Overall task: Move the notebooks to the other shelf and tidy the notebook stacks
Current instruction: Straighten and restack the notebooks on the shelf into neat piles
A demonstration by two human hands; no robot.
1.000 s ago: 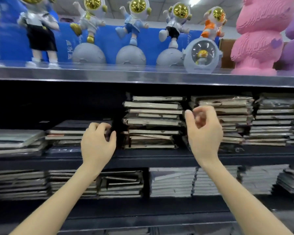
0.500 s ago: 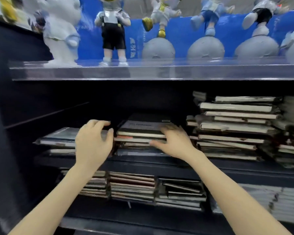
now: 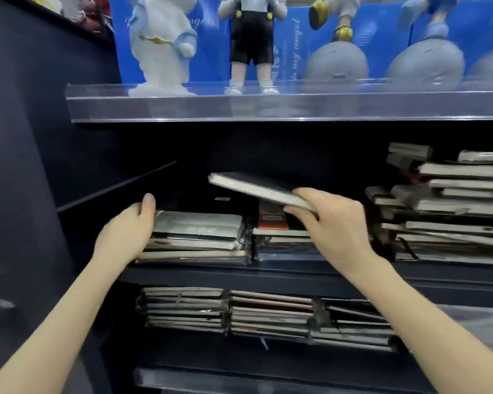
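My right hand [image 3: 332, 226] grips a dark-covered notebook [image 3: 256, 187] by its near end and holds it tilted in the air above the middle stack [image 3: 282, 240] on the middle shelf [image 3: 268, 275]. Against the left side of the leftmost stack [image 3: 197, 237] rests my left hand [image 3: 127, 230], fingers spread along the stack's edge, thumb up. A taller, uneven stack of notebooks [image 3: 444, 206] stands to the right on the same shelf. On the lower shelf lie several more stacks [image 3: 268, 314].
A clear-edged top shelf [image 3: 268, 105] carries astronaut figurines [image 3: 251, 41] in front of a blue backing. The dark side panel of the unit [image 3: 40, 137] rises at the left. Behind the lifted notebook is dark open shelf space.
My right hand has lifted the top notebook off the middle stack and raised it, tilted. My left hand has shifted to the left stack's side. The view has turned further left.
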